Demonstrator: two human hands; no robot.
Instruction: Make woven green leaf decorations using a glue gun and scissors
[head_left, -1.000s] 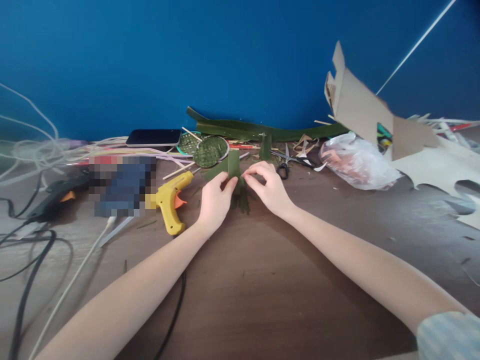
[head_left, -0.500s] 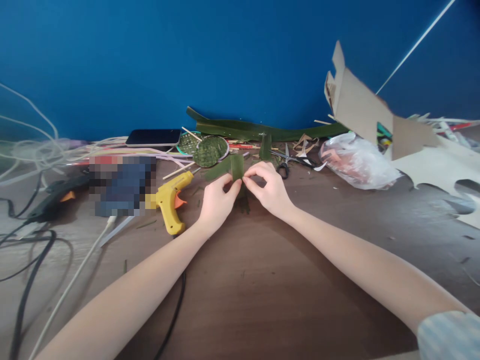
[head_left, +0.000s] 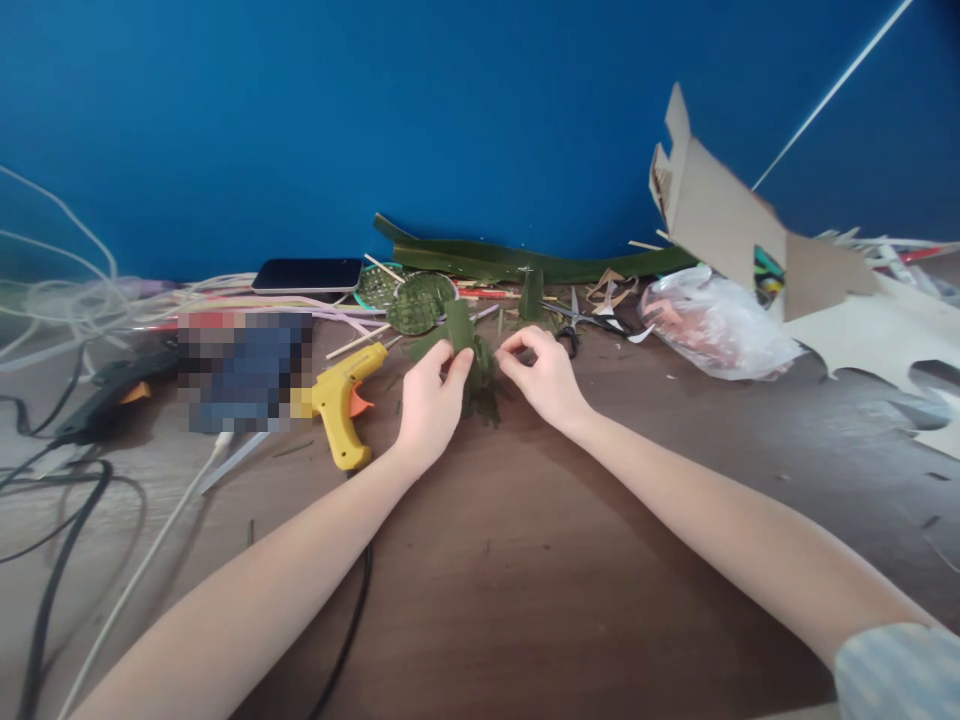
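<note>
Pinched upright between the thumb and fingers of my left hand (head_left: 435,395) is a green leaf strip (head_left: 460,325). My right hand (head_left: 544,375) is just to its right, thumb and forefinger pressed together; whatever is in that pinch is too small to make out. Beneath and between the hands lies a small heap of shredded leaf bits (head_left: 485,395) on the table. Another piece of green leaf (head_left: 424,345) shows behind my left fingers. Close by on the left rests a yellow glue gun (head_left: 337,405) with an orange trigger.
Behind lie a round leaf-covered disc (head_left: 420,303), long green leaves (head_left: 480,262), scissors (head_left: 574,325) and a phone (head_left: 307,274). On the right are a plastic bag (head_left: 716,325) and cut cardboard (head_left: 731,205). Cables (head_left: 64,590) and a black glue gun (head_left: 112,395) occupy the left.
My left hand has shifted slightly left with the leaf strip, which now leans left. My right hand has come away from the strip to the right, uncovering more shredded leaf bits.
</note>
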